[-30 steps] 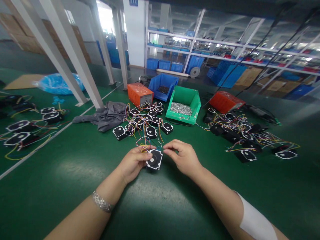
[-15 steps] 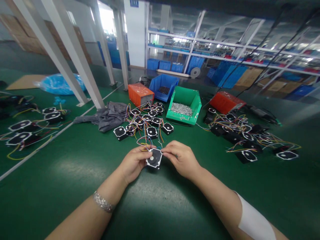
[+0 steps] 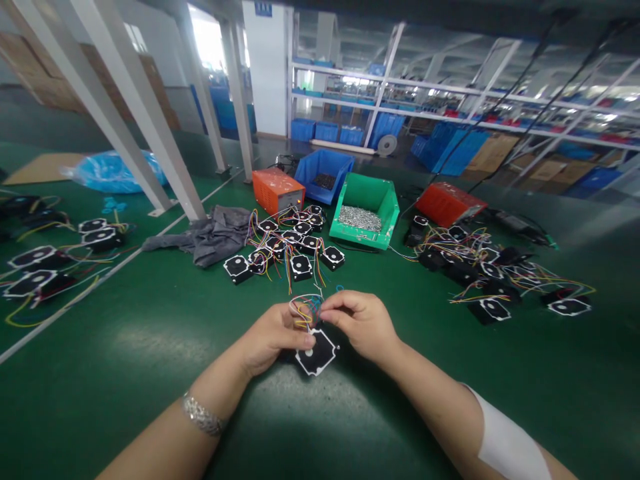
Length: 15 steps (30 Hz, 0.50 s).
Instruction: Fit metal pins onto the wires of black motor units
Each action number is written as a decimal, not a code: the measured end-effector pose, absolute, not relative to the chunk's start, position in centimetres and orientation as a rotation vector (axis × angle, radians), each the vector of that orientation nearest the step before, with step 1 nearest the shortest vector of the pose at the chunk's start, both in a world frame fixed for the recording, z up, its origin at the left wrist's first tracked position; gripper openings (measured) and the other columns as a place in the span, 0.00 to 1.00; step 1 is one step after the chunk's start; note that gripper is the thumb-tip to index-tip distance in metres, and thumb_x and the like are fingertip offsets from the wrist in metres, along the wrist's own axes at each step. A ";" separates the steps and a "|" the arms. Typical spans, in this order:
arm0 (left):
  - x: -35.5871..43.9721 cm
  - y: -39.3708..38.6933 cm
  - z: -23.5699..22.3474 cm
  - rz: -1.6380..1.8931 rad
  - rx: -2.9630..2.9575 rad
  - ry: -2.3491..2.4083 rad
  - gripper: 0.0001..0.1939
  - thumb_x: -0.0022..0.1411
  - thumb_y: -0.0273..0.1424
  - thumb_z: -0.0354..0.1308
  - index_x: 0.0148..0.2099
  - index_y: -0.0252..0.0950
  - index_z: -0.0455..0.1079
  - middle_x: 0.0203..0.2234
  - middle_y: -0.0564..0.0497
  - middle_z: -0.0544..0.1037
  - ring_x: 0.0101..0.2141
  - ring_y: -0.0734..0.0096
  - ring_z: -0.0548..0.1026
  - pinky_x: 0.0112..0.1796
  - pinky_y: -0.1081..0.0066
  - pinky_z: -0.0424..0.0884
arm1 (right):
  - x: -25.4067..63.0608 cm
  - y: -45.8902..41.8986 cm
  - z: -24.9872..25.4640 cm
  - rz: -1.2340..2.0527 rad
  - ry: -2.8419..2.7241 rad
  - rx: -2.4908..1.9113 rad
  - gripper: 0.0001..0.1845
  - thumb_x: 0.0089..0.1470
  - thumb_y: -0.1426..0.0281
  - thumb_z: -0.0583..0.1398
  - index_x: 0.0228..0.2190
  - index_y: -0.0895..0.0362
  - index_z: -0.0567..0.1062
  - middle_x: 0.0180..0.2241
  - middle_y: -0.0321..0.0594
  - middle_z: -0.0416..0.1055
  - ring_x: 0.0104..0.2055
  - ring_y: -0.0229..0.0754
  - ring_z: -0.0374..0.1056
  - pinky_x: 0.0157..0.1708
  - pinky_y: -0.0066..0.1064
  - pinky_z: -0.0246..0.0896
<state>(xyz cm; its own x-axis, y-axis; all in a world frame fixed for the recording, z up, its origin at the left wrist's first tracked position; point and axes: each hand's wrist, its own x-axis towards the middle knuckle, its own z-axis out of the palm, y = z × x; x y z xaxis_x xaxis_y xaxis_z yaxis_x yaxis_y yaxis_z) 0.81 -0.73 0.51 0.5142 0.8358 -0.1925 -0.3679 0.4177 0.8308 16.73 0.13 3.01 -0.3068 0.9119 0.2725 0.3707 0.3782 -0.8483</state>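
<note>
Between my hands is a small square motor (image 3: 320,357), black with a white-edged face and coloured wires at its top. My left hand (image 3: 270,339) is closed on it, the thumb pressed on the face and the fingers mostly hidden behind. My right hand (image 3: 367,325) pinches at the bundle of blue, yellow and white wires (image 3: 313,307) just above the motor. Its thumb and forefinger meet at the wires' right side; exactly which strands are between them is too small to tell. Both hands are above the green work surface (image 3: 190,340).
Similar motors with loose wires lie in a pile (image 3: 301,267) ahead and another pile (image 3: 493,308) at right. Behind stand a green bin (image 3: 364,237) of small metal parts, a blue bin (image 3: 325,193) and two orange boxes (image 3: 275,190). A grey cloth (image 3: 220,233) lies left.
The motor has come lower and turned in my left hand. My right hand has gone from the motor's upper corner to the wires, which now stand bunched above it.
</note>
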 end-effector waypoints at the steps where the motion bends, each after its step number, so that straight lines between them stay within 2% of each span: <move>1: 0.9 -0.8 0.5 0.821 0.820 0.666 0.12 0.35 0.21 0.63 0.26 0.32 0.65 0.18 0.56 0.67 0.19 0.81 0.64 0.22 0.79 0.61 | 16.7 0.1 3.0 0.865 -1.892 -1.101 0.03 0.42 0.75 0.59 0.20 0.57 0.72 0.21 0.33 0.70 0.25 0.34 0.66 0.27 0.24 0.59; 10: 1.0 -0.8 0.7 0.819 0.815 0.623 0.11 0.37 0.21 0.63 0.28 0.31 0.68 0.18 0.55 0.69 0.20 0.80 0.65 0.23 0.79 0.61 | 16.7 0.1 3.0 0.730 -2.043 -1.027 0.05 0.43 0.76 0.59 0.20 0.58 0.71 0.21 0.34 0.70 0.26 0.33 0.65 0.28 0.23 0.59; 15: 1.0 -0.8 0.6 0.809 0.784 0.628 0.12 0.37 0.24 0.63 0.29 0.31 0.68 0.20 0.52 0.71 0.21 0.77 0.68 0.25 0.77 0.62 | 16.8 0.1 2.8 0.538 -2.181 -0.974 0.07 0.48 0.72 0.55 0.22 0.57 0.71 0.23 0.36 0.70 0.27 0.34 0.66 0.30 0.25 0.60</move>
<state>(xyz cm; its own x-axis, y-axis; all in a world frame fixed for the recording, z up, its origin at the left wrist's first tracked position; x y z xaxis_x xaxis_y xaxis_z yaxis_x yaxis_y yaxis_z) 1.01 -0.75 0.55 0.5444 0.8166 -0.1919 -0.3887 0.4483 0.8049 16.79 0.07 2.77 -0.4893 0.7675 0.4142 0.4865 0.6344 -0.6007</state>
